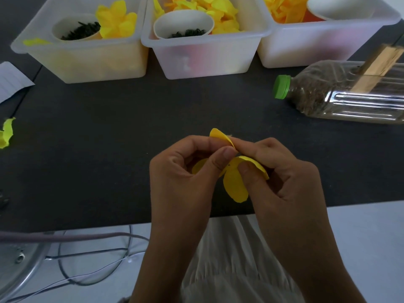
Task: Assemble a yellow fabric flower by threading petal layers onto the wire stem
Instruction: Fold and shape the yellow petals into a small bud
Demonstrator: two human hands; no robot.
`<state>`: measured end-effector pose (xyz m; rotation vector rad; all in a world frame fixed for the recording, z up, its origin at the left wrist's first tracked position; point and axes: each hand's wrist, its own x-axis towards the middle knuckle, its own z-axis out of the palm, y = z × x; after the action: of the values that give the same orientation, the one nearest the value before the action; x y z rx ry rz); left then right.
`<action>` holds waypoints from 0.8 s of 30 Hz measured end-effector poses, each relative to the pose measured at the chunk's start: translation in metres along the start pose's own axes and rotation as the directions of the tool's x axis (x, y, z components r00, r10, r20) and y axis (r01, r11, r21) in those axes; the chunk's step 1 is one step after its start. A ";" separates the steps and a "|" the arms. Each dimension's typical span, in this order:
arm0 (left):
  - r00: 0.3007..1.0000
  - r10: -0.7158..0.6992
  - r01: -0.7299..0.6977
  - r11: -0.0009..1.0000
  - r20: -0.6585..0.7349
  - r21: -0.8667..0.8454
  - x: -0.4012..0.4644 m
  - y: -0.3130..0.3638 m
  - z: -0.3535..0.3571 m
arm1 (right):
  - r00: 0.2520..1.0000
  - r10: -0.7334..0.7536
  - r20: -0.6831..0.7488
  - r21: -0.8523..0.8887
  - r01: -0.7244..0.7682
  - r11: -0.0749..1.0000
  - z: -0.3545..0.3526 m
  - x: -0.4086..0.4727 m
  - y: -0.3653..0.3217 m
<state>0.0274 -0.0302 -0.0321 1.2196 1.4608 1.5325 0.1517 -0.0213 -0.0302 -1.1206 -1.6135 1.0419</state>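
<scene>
- As the scene is read from the left, a loose yellow scrap (6, 132) is seen at the table's far left edge, well apart from the work; it appears unused.
- In the left tub (83, 60) a paper cup of dark small parts (76, 29) and a bunched yellow flower (117, 21) are held, so at least one flower may already be finished, though this cannot be confirmed.
- In the middle tub (203, 60) a second cup of dark parts (183, 26) and a heap of yellow petals (216, 12) are kept, so plenty of material is judged to be left.
- The petal layer (235, 182) is held above the dark table (109, 127), near its front edge, between both hands.
- The left hand (181, 171) is curled, and the layer is pinched between its thumb and fingers near the centre.
- A small dark hole is visible near the middle of the layer, just beside the left thumb tip.
- The right hand (282, 169) is likewise clamped on the layer, with a lobe pressed under its thumb.
- No wire stem can be made out for certain; only a thin pale tip is glimpsed beyond the fingers, so whether threading has begun cannot be told.
- The task is judged to be early: one layer is in hand, and further layers are yet to be added.
- In the right tub (328, 47) orange-yellow strips and another cup are stored, and a bottle (341, 95) lies on its side nearby.
</scene>
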 end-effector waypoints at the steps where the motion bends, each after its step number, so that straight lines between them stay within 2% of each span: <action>1: 1.000 -0.005 0.005 1.000 0.002 -0.001 0.000 0.000 0.000 | 1.000 0.001 -0.001 -0.005 -0.001 1.000 0.000 0.000 0.000; 24: 1.000 0.000 0.000 0.999 -0.001 -0.032 -0.001 0.000 0.003 | 1.000 -0.003 -0.007 -0.040 0.002 0.999 -0.003 0.001 -0.004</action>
<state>0.0307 -0.0302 -0.0328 1.1998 1.4321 1.5510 0.1530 -0.0207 -0.0256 -1.1469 -1.6361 1.0071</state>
